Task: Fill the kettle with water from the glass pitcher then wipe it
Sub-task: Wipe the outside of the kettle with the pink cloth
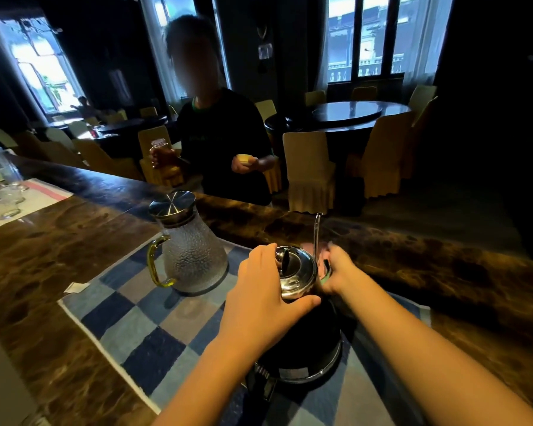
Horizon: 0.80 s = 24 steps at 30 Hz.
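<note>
A black kettle (pixel 305 342) with a shiny steel lid (pixel 299 269) stands on a checked blue mat (pixel 142 327) on the dark marble counter. My left hand (pixel 262 290) grips the kettle's upper left side just under the lid. My right hand (pixel 336 269) presses a pink and green cloth (pixel 324 265) against the kettle's far right side; most of the cloth is hidden. A thin metal spout (pixel 317 232) rises behind the lid. The glass pitcher (pixel 191 253), textured, with a steel lid and yellow-green handle, stands upright on the mat to the kettle's left.
A person (pixel 225 142) stands across the counter holding a jar and a small cup. Several empty glasses (pixel 6 195) sit on a cloth at the far left. A small paper slip (pixel 76 287) lies by the mat. Chairs and a round table (pixel 345 115) fill the room behind.
</note>
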Each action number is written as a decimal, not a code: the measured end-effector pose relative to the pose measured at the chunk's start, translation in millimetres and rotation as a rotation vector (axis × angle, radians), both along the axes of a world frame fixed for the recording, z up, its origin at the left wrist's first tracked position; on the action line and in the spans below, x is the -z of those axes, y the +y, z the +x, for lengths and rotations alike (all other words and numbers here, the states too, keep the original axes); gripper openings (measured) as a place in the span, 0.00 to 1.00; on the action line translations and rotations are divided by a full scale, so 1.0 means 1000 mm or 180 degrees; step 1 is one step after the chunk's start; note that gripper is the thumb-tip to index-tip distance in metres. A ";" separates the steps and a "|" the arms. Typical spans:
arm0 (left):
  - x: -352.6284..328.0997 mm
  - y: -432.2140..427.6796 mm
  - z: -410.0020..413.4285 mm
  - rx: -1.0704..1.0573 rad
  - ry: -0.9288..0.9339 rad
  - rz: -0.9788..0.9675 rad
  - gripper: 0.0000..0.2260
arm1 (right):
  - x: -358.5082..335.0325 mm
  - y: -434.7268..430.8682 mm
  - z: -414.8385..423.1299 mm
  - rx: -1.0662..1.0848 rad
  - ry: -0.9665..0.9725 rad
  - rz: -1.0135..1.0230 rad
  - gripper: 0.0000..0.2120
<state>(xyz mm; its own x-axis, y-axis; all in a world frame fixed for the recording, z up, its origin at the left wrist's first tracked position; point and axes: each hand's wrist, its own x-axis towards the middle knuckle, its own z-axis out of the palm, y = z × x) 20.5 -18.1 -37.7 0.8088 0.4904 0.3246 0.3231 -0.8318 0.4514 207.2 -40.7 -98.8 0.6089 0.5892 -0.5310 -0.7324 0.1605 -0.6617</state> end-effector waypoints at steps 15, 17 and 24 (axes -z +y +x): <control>-0.001 0.001 0.000 -0.0026 0.0081 -0.0031 0.40 | -0.020 0.019 0.021 0.0104 -0.0706 0.0125 0.25; -0.002 0.000 0.000 -0.0012 0.0080 -0.0038 0.39 | -0.016 0.018 0.022 0.0236 -0.0645 0.0410 0.28; 0.000 0.001 0.001 -0.0034 0.0092 -0.0029 0.41 | -0.003 0.002 0.012 0.0937 -0.0116 0.0524 0.22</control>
<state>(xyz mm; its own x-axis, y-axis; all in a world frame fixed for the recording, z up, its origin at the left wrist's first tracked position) 21.5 -16.7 -37.7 0.8125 0.5019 0.2966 0.3449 -0.8240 0.4494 218.9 -38.4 -95.4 0.7825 0.4612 -0.4183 -0.6151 0.4684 -0.6342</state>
